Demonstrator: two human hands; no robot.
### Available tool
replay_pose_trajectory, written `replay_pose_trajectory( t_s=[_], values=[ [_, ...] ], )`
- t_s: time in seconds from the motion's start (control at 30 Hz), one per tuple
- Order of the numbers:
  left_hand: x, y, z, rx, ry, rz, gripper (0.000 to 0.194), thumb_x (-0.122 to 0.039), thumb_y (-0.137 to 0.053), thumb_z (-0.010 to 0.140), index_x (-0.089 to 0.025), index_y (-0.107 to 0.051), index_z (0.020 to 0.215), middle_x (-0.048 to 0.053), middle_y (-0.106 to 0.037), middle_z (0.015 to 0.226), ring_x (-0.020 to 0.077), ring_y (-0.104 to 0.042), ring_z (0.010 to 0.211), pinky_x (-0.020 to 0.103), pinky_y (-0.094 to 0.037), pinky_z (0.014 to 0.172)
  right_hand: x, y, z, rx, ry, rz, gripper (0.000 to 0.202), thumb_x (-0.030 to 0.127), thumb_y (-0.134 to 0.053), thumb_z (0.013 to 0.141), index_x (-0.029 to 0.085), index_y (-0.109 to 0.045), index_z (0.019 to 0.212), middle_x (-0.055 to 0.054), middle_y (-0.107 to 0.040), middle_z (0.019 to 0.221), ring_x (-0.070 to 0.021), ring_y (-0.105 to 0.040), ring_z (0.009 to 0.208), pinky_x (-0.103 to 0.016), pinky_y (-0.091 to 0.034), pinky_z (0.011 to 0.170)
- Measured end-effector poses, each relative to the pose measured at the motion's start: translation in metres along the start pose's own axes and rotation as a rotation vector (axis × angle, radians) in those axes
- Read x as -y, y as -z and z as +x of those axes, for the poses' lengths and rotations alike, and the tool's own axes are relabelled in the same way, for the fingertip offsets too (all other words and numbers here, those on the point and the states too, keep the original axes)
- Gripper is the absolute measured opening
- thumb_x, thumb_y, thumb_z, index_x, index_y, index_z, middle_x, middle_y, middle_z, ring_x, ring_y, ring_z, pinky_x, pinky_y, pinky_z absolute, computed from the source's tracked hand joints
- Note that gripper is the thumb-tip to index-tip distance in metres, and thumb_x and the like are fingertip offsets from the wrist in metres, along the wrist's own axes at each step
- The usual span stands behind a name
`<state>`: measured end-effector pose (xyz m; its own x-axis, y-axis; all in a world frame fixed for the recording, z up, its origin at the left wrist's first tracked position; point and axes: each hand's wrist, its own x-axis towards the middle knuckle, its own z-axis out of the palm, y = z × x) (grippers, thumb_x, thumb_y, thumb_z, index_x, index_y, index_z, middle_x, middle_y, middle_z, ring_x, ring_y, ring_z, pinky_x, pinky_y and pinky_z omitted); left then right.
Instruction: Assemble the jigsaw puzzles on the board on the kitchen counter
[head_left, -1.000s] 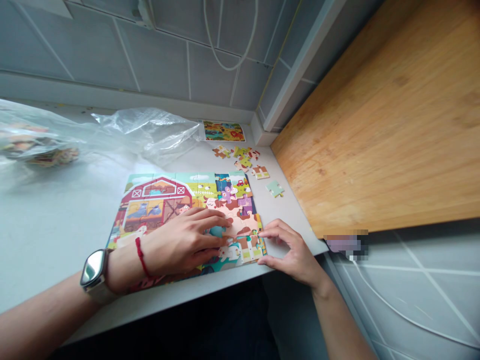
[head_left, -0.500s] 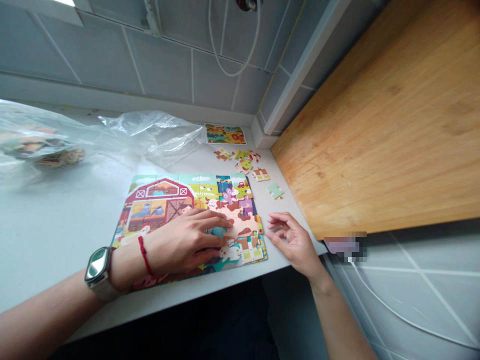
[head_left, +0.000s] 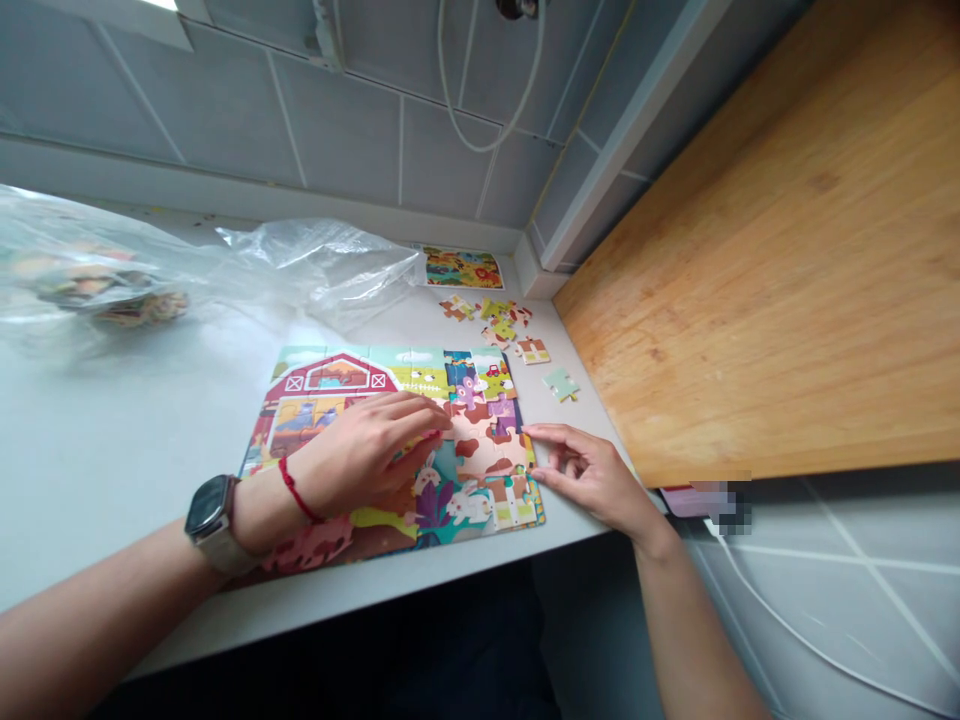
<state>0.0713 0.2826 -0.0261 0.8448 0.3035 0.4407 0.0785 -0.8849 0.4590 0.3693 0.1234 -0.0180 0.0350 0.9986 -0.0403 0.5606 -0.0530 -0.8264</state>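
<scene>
A farm jigsaw puzzle [head_left: 341, 372] lies on the white counter, showing a red barn, a cow and white rabbits. My left hand [head_left: 375, 445] rests over its middle, palm down, fingers slightly bent and holding nothing I can see; it covers part of the picture. At the puzzle's right border is my right hand [head_left: 592, 475]. Its index finger and thumb are apart, their tips touching the edge beside a brown-spotted cow piece [head_left: 499, 452]. Dark blue backing shows through gaps at the upper right. Beyond the right hand lies a pale green loose piece [head_left: 562, 384].
Several loose puzzle pieces [head_left: 499, 318] are heaped behind the board, near a small picture card [head_left: 463, 268]. A clear plastic bag [head_left: 330, 265] with pieces inside spreads across the left back. A wooden panel [head_left: 765, 270] borders the right, above a white cable [head_left: 795, 620].
My left hand has drawn back slightly to the left, uncovering the rabbits and purple leaves. My right fingertips have come to the puzzle's right edge. The view has shifted a little.
</scene>
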Motion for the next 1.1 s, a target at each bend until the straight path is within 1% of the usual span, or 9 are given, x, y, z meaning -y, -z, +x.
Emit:
replay_pose_trajectory(
  t_s=[0.23, 0.37, 0.5, 0.57, 0.63, 0.73, 0.83, 1.0, 1.1],
  values=[
    [0.003, -0.004, 0.001, 0.046, -0.013, 0.021, 0.025, -0.02, -0.057, 0.103, -0.021, -0.072, 0.122, 0.01, -0.076, 0.12, 0.0244, -0.071, 0.114, 0.04, -0.059, 0.101, -0.002, 0.0, -0.003, -0.04, 0.113, -0.05, 0.034, 0.035, -0.079, 0.091, 0.028, -0.077, 0.125, -0.01, -0.075, 0.132, -0.0128, -0.067, 0.068, -0.025, -0.058, 0.057],
    [0.004, -0.006, 0.001, 0.052, 0.011, 0.029, 0.024, -0.024, -0.055, 0.104, -0.021, -0.072, 0.121, 0.01, -0.077, 0.117, 0.0239, -0.073, 0.11, 0.039, -0.06, 0.1, -0.004, 0.003, -0.001, -0.042, 0.145, -0.023, 0.033, 0.035, -0.08, 0.09, 0.027, -0.079, 0.122, -0.011, -0.074, 0.134, -0.0127, -0.065, 0.066, -0.027, -0.059, 0.059],
    [0.006, -0.003, 0.001, 0.04, 0.064, 0.022, 0.03, -0.015, -0.047, 0.103, -0.02, -0.071, 0.12, 0.009, -0.077, 0.118, 0.0229, -0.074, 0.108, 0.037, -0.06, 0.097, -0.007, 0.006, 0.002, -0.057, 0.154, 0.025, 0.032, 0.036, -0.083, 0.088, 0.026, -0.08, 0.117, -0.011, -0.076, 0.13, -0.0131, -0.065, 0.065, -0.029, -0.061, 0.063],
    [0.006, -0.001, 0.001, 0.052, 0.068, 0.027, 0.036, -0.008, -0.044, 0.1, -0.019, -0.071, 0.12, 0.008, -0.077, 0.119, 0.0227, -0.073, 0.108, 0.036, -0.06, 0.096, -0.008, 0.007, 0.003, -0.059, 0.176, 0.018, 0.033, 0.035, -0.084, 0.087, 0.025, -0.079, 0.118, -0.011, -0.077, 0.129, -0.0156, -0.07, 0.072, -0.031, -0.061, 0.067],
    [0.006, 0.0, 0.001, 0.079, 0.026, 0.042, 0.042, -0.002, -0.043, 0.095, -0.019, -0.071, 0.121, 0.008, -0.076, 0.12, 0.0226, -0.072, 0.109, 0.036, -0.059, 0.096, -0.008, 0.008, 0.005, -0.052, 0.196, -0.013, 0.034, 0.035, -0.084, 0.088, 0.025, -0.078, 0.12, -0.011, -0.077, 0.13, -0.0209, -0.075, 0.092, -0.032, -0.061, 0.072],
    [0.004, 0.0, 0.001, 0.129, -0.019, 0.091, 0.052, 0.001, -0.047, 0.089, -0.022, -0.068, 0.131, 0.008, -0.072, 0.127, 0.024, -0.069, 0.111, 0.038, -0.057, 0.096, -0.005, 0.01, 0.006, -0.015, 0.194, -0.089, 0.03, 0.033, -0.08, 0.092, 0.026, -0.078, 0.121, -0.01, -0.075, 0.132, -0.0251, -0.073, 0.113, -0.032, -0.06, 0.075],
    [0.0, -0.001, 0.001, 0.182, -0.011, 0.155, 0.051, -0.007, -0.051, 0.095, -0.026, -0.062, 0.141, 0.009, -0.068, 0.129, 0.0263, -0.066, 0.109, 0.042, -0.056, 0.094, 0.0, 0.013, 0.005, 0.021, 0.195, -0.15, 0.027, 0.033, -0.078, 0.093, 0.027, -0.078, 0.12, -0.009, -0.076, 0.132, -0.0236, -0.073, 0.109, -0.03, -0.058, 0.07],
    [-0.002, -0.003, 0.0, 0.177, 0.009, 0.174, 0.036, -0.031, -0.048, 0.109, -0.027, -0.062, 0.141, 0.011, -0.065, 0.13, 0.0283, -0.062, 0.111, 0.046, -0.052, 0.097, 0.001, 0.013, 0.004, 0.025, 0.221, -0.161, 0.027, 0.032, -0.079, 0.093, 0.027, -0.078, 0.119, -0.008, -0.076, 0.132, -0.0201, -0.073, 0.095, -0.029, -0.055, 0.064],
    [0.0, -0.004, -0.001, 0.188, 0.026, 0.159, 0.035, -0.033, -0.047, 0.109, -0.029, -0.061, 0.142, 0.01, -0.063, 0.135, 0.0282, -0.061, 0.115, 0.046, -0.051, 0.1, -0.001, 0.011, 0.004, 0.015, 0.245, -0.15, 0.027, 0.03, -0.08, 0.093, 0.027, -0.077, 0.12, -0.008, -0.076, 0.131, -0.0223, -0.073, 0.107, -0.03, -0.057, 0.07]
  ],
)
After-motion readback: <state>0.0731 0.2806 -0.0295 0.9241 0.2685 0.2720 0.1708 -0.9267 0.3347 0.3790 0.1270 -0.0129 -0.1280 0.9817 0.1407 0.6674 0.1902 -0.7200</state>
